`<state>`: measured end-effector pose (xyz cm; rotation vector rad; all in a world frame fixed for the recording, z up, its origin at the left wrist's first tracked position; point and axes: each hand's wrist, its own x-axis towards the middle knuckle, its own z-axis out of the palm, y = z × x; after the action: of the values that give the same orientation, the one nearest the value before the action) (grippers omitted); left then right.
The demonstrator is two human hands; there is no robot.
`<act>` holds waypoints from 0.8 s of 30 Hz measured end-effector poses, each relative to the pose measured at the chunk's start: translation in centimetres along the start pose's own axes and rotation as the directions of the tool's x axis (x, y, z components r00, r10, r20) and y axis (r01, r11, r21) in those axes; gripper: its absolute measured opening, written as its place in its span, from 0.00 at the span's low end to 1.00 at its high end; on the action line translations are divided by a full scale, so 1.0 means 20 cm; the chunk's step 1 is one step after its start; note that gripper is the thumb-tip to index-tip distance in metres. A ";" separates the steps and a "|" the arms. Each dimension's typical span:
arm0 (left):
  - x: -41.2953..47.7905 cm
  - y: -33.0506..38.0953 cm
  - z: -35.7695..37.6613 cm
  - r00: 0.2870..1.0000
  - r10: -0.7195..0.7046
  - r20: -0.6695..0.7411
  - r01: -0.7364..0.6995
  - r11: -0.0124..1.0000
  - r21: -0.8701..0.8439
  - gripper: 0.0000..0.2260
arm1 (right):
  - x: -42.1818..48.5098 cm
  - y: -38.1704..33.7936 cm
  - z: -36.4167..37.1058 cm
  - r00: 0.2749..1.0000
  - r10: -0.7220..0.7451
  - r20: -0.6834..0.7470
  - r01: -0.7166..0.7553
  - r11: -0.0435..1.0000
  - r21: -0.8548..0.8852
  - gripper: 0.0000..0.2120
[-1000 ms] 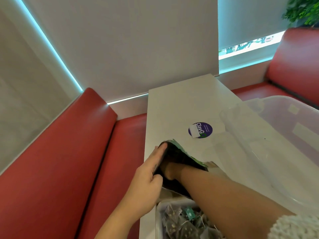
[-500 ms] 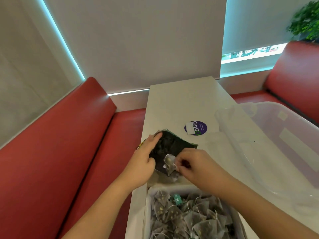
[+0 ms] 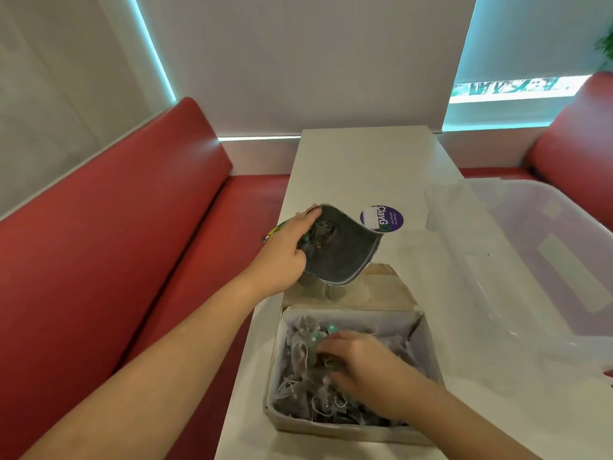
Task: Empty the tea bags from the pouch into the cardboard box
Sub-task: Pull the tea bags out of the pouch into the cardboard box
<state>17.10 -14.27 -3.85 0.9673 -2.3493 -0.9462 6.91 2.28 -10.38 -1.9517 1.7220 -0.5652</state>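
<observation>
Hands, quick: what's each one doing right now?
Left hand: closed, holding the dark foil pouch.
Right hand: down among the tea bags in the cardboard box; grip cannot be told.

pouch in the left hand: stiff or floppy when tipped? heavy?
Likely floppy: the pouch curls and bows open where the left hand pinches one edge. Probably light, since that one-sided grip holds it up. A few tea bags still show inside, so its weight may shift.

A round purple sticker (image 3: pixel 382 219) lies near the middle of the white bench (image 3: pixel 361 167). A clear plastic storage bin (image 3: pixel 537 260) stands along its right edge. Red padded seats (image 3: pixel 126 227) are on both sides.
</observation>
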 end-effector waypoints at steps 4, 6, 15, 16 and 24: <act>-0.02 0.00 -0.02 1.000 -0.007 0.007 0.007 1.000 -0.014 0.36 | -0.02 0.02 -0.04 0.997 0.026 -0.067 -0.029 0.999 -0.043 0.22; -0.03 -0.01 -0.03 1.000 0.002 0.021 -0.002 1.000 -0.003 0.36 | -0.03 0.03 -0.11 0.987 0.026 -0.161 -0.030 0.999 -0.025 0.17; -0.08 0.00 -0.05 0.998 0.022 0.055 -0.021 1.000 -0.023 0.38 | 0.15 -0.02 -0.32 0.903 -0.046 -0.427 0.004 0.995 -0.099 0.12; -0.09 0.01 -0.06 0.998 0.023 0.062 -0.021 0.999 -0.028 0.39 | 0.22 -0.03 -0.34 0.921 -0.027 -0.389 -0.021 0.993 -0.116 0.13; -0.17 0.12 -0.03 0.991 0.046 0.125 -0.031 0.993 -0.115 0.42 | 0.78 0.10 -0.30 0.869 0.410 0.276 -0.281 0.869 -0.407 0.23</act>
<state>18.62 -10.67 -2.18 0.8372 -2.3802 -1.1430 3.76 -13.88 -6.78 -1.7499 1.9648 0.2410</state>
